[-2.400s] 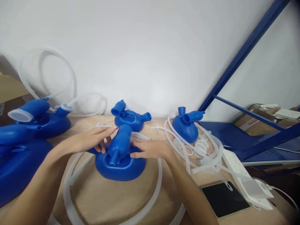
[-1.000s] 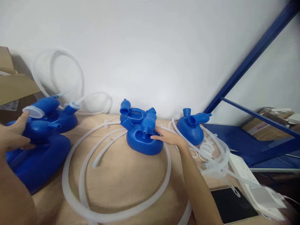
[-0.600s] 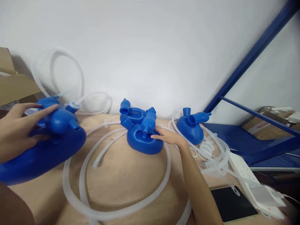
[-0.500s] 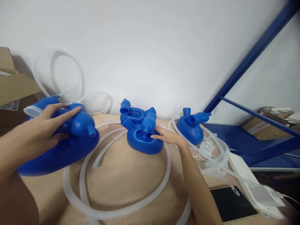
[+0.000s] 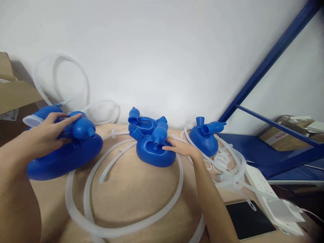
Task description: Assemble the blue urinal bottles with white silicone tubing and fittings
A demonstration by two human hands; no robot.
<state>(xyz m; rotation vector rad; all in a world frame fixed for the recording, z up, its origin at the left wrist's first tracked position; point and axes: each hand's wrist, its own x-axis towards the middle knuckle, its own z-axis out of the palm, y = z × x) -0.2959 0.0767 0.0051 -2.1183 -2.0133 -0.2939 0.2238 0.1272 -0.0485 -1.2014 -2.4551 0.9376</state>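
Note:
At the left, my left hand [image 5: 52, 133] grips a blue plastic urinal bottle [image 5: 68, 157] from above, fingers over its neck and rounded cap. Another blue bottle [image 5: 49, 110] with a whitish funnel-like mouth shows partly behind that hand. In the middle, my right hand [image 5: 181, 147] rests against the right end of a blue urinal bottle [image 5: 155, 157], thumb and fingers stretched out and apart. This bottle stands on the table. Directly behind it is another similar bottle [image 5: 145, 125]. My right fingertips are partly hidden behind the cap.
A clear hose [image 5: 121, 231] loops across the tan tabletop [image 5: 136, 195]. Farther right are another blue bottle [image 5: 206, 143], coiled tubing [image 5: 238, 165], a white power strip [image 5: 260, 182] and a black flat panel [image 5: 249, 219]. A cardboard box [image 5: 19, 96] and blue rack [image 5: 268, 64] flank the table.
The left bottle has moved back a little and its near end has risen in view, my left hand still on it. My right hand stays at the middle bottle. The view has shifted slightly.

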